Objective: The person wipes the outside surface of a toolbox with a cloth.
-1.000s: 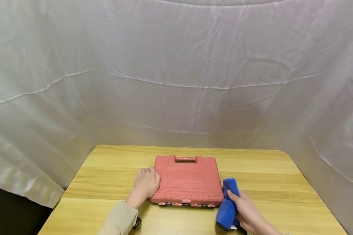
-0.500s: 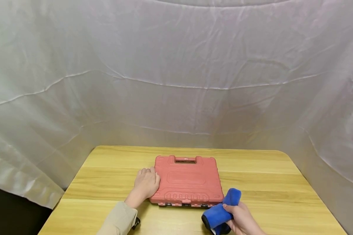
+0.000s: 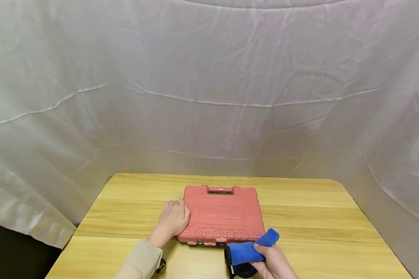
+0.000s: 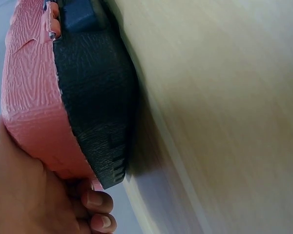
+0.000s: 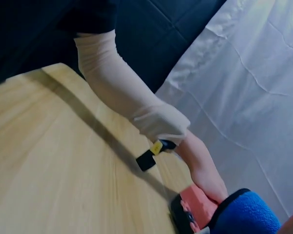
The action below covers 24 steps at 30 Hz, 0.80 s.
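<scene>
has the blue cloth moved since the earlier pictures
Yes. In the head view, the cloth has moved left against the motionless case: from beside its near right corner to in front of its near edge.

Left grip [image 3: 175, 216] curls, back upward; right grip [image 3: 274, 262] pinches.

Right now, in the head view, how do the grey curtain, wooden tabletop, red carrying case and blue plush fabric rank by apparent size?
1. Grey curtain
2. Wooden tabletop
3. Red carrying case
4. Blue plush fabric, partly covered by the right hand
</scene>
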{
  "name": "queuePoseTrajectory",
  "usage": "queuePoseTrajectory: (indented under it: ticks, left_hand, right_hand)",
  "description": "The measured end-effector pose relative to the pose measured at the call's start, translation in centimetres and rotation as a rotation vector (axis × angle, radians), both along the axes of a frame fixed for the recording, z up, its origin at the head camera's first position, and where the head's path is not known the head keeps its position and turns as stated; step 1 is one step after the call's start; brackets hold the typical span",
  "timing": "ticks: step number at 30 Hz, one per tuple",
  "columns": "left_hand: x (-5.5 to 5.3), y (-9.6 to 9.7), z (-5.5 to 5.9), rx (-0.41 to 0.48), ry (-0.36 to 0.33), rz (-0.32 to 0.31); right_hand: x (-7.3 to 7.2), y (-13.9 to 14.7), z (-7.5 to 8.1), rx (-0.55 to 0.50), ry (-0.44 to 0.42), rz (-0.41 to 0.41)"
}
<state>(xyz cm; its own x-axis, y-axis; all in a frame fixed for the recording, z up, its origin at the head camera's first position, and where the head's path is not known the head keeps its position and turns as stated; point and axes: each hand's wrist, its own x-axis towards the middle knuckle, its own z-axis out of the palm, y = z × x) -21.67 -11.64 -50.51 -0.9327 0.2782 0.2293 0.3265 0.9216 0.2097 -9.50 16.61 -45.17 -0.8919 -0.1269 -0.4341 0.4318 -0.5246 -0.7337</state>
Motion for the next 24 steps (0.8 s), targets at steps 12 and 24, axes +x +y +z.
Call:
queuePoseTrajectory:
  ticks: [12,24]
  left_hand:
    - [-0.2,-0.2,0.1,0.002,-0.019,-0.005]
    - [0.1,0.0,0.3,0.005,0.001,0.003]
  right_hand:
    - [0.1,-3.2,-0.7,-0.109,0.014,-0.036]
    - [0.0,-9.1,-1.0,-0.217,0.063,0.004]
